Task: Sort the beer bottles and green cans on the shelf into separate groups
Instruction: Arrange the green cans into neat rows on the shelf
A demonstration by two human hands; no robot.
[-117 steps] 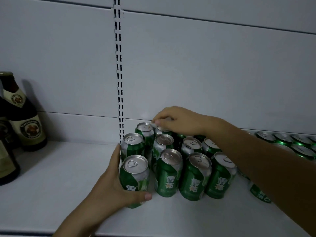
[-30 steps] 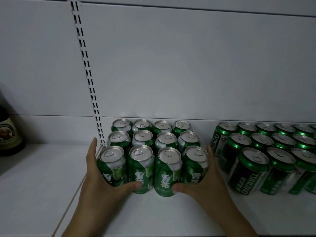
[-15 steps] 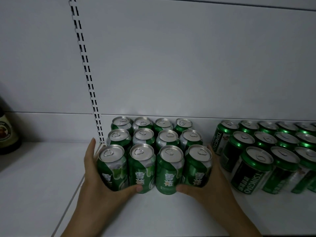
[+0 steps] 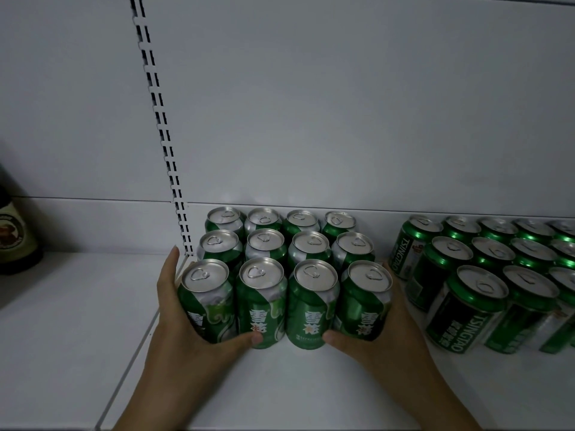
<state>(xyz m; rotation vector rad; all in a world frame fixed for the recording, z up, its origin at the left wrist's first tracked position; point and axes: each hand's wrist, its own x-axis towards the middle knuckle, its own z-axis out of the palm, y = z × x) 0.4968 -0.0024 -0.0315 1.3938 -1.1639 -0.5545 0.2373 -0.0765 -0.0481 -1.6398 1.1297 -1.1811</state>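
Since the earliest frame the right hand has come off the back-row tops and the loose cluster has been squared up; over the last second both hands have stayed put. The can block [image 4: 286,275] now stands three rows deep and four across, on the shelf [image 4: 62,321] against the back wall.

Well to the left of the block, a beer bottle [image 4: 14,234] stands at the frame edge, mostly cut off. Touching the block's left flank, the left hand [image 4: 183,325] lies flat along the front corner can, fingers straight and thumb laid across the front of the row. Against the block's right flank, the right hand [image 4: 382,331] mirrors it, palm on the corner can and thumb across the front; its fingers are mostly hidden behind that can.

Just right of the block, across a narrow gap, stand the Tsingtao cans [image 4: 485,275], already grouped.

The risk I see is in the squeeze. Only the front row is bracketed, so a hard sideways push could pop a middle can forward. It could also slide the block into the Tsingtao cans and blur the two groups.
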